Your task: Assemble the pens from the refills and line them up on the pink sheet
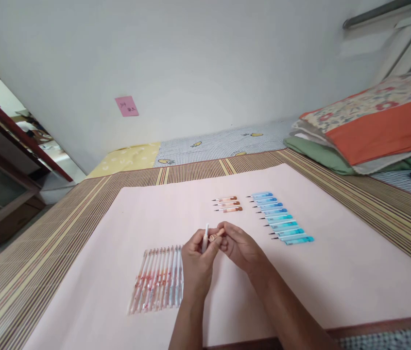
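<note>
a slim white pen (205,239) is grasped by the left hand (197,248), a small tan cylinder (214,236) pinched by the right hand (240,245); both are held well inside the edges of a broad pale-pink sheet (154,209), on a brown-striped mat (63,218) before a white wall (209,63).

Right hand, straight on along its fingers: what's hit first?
Likely the left hand, which grips a slim white pen-like stick. The right hand pinches a small tan tube in between; depth there is unclear, so fingers may already touch.
</note>
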Demonstrator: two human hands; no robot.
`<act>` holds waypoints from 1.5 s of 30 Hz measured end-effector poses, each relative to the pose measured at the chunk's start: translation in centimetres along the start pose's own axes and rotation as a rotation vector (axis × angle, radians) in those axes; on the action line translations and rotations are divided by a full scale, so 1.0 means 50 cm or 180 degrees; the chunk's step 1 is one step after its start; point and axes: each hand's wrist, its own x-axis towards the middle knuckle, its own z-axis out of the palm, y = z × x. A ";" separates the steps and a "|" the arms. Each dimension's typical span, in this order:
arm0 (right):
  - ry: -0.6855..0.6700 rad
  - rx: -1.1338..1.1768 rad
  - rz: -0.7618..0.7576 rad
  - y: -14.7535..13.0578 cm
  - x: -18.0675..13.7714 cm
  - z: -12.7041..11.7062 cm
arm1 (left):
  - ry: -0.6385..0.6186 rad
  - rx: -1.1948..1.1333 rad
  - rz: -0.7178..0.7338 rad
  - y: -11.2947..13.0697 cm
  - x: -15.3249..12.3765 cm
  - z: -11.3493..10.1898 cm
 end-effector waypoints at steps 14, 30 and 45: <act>0.0066 -0.0563 -0.0437 -0.014 0.004 0.003 | 0.0635 -0.0138 -0.0108 -0.021 0.009 -0.005; 0.0606 -0.0665 -0.0882 -0.071 -0.004 0.019 | -0.0786 0.0281 0.0009 -0.022 -0.003 -0.004; 0.0334 -0.2469 -0.1138 -0.111 -0.029 0.033 | -0.1063 0.0742 -0.0133 -0.036 -0.006 -0.004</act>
